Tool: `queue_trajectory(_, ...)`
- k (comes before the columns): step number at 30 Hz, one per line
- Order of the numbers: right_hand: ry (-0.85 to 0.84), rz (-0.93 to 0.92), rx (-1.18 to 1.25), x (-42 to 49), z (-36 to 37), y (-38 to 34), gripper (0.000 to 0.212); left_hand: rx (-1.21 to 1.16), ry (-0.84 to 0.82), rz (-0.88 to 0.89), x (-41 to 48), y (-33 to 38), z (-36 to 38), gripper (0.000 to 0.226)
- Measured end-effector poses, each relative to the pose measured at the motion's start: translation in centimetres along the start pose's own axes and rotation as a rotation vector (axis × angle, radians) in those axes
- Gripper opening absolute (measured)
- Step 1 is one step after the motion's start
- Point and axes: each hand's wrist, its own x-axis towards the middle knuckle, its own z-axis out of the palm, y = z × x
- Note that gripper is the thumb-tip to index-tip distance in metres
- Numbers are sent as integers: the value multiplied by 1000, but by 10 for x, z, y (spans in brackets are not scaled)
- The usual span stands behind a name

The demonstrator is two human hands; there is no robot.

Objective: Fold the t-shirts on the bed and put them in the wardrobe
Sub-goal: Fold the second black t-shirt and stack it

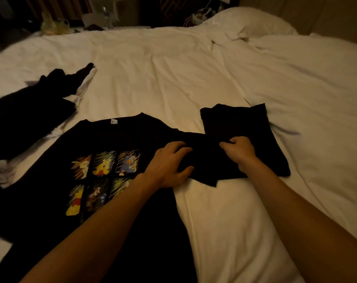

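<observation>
Gripping the outstretched sleeve (204, 158) of a black printed t-shirt (104, 174), fingers of both hands curled into the cloth: left hand (169, 164) at the shoulder end, right hand (239, 152) pinching the cuff end. Spread flat and print-up on the near left of the white bed (194, 78), with body and other sleeve not yet turned in. Judged to be at the very first fold of this shirt. Lying just right of it, touching or slightly under the sleeve end, one folded t-shirt (235, 121), squared off and apparently done. Waiting at the far left, a loose heap of dark and white clothes (40, 99), unfolded; hard to tell how many shirts in that dim tangle. Resting at the far right, a pillow (251, 23). No sight of the wardrobe anywhere. Roughly one shirt finished, then, one in hand, more to come from the heap, and all of the putting away left to do.
</observation>
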Motion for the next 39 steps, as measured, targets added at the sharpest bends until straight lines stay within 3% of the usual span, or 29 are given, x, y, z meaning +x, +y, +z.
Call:
queue_trajectory(2,13,2,64,-1,-4,-1,26,-11,45,128,-4,11,-2,59)
queue_trajectory(5,-14,1,93,-2,-9,-2,20,53,-34,237,-6,27,3,61)
queue_trajectory(12,-56,-55,121,-1,-19,9,5,17,68,255,-6,47,11,25)
queue_trajectory(22,234,-200,210,41,-41,-16,19,-332,364,105,34,81,7,21)
queue_trajectory(26,255,-190,153,56,-40,-12,22,-332,316,123,47,88,18,19)
queue_trajectory(31,209,-140,68,60,-34,2,38,-287,137,135,50,92,29,26)
queue_trajectory(33,222,-213,-73,58,-31,4,40,-373,208,110,51,93,26,23)
queue_trajectory(36,312,-457,-220,46,-27,1,24,-397,449,-70,56,81,22,18)
queue_trajectory(37,313,-531,-241,41,-23,0,18,-372,467,-148,58,75,19,20)
queue_trajectory(39,222,-603,-323,30,-16,-3,16,-250,342,-267,62,59,17,29)
